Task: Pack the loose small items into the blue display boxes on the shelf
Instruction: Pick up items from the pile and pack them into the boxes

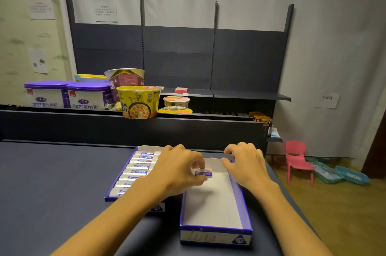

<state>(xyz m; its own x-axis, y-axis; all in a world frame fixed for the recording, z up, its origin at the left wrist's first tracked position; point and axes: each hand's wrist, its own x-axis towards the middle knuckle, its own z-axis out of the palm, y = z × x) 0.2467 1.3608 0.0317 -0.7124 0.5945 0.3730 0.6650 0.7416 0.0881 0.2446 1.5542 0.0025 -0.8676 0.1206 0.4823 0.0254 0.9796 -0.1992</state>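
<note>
While my left hand [183, 169] pinches a small white eraser [203, 173] with a blue label between thumb and fingertips, it holds that eraser just above the far end of a blue display box [238, 191] whose white inside shows no other items. That box lies lengthwise in front of me on a dark blue shelf surface [52, 182], with a "2B" mark on its near end wall. My right hand [246, 164] hovers over the far right corner of the same box, fingers curled loosely and holding nothing — I cannot tell whether the fingertips touch the rim. Just beside it on the left lies a second blue display box [117, 180], touching or nearly touching the first, and it is filled with a row of the same erasers [142, 161] lying side by side; my left forearm crosses over its near end.

Beyond a dark raised ledge stand other goods — two white tubs with purple lids [69, 94], a tall purple instant noodle cup [125, 82], a yellow noodle bowl [139, 102] and a smaller noodle cup [176, 102]. Behind them rises a dark shelving unit [179, 53] with a small red box [181, 89] on one shelf. Off to the right, on a wooden floor, stand a pink plastic chair [297, 159] and teal baskets [340, 174]
</note>
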